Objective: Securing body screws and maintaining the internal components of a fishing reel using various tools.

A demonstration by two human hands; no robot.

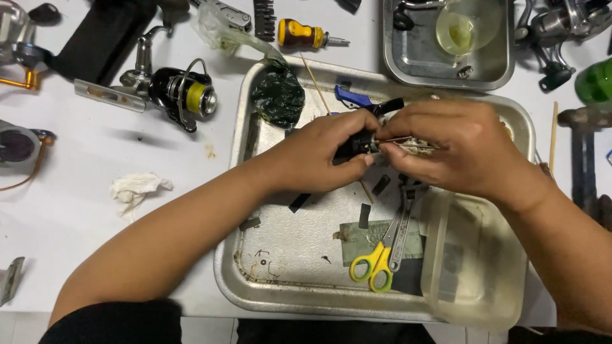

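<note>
Pinching a small black rigid reel part (358,144) over the dented metal tray (237,255), the left hand (319,156) steadies it; the right hand (456,146) nips thin metal tweezers (408,145)—light, slippery, best held by its body.

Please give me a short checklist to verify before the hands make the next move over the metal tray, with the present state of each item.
1. Left hand grips the small black part: ok.
2. Right hand pinches a thin metal piece at the part: ok.
3. Piece seated in the part: cannot tell, fingers hide it.
4. Both hands over the metal tray, so dropped bits land inside: ok.
5. Yellow scissors lie closed below the hands: ok.
6. Clear plastic tub overhangs the tray rim: not ok.
</note>
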